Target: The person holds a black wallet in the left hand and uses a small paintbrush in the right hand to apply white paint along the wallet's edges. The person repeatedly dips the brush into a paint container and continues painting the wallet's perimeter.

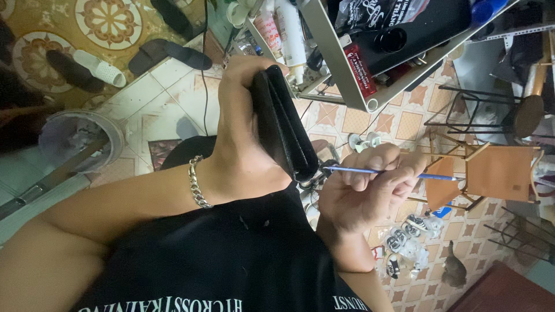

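Note:
My left hand (237,136), with a silver chain bracelet (196,182) on the wrist, grips a black folded leather wallet (283,124) and holds it edge-on in front of my chest. My right hand (364,193) pinches a thin blue-handled brush (404,173) that lies level, its tip touching the wallet's lower corner. Both hands hover above my black shirt (231,254).
A metal shelf edge (347,86) carrying bottles and tubes (289,34) hangs just beyond the wallet. On the tiled floor are sandals (98,66), a round fan (81,138), a wooden chair (497,170), a stool (529,112) and small shoe-shaped trinkets (404,237).

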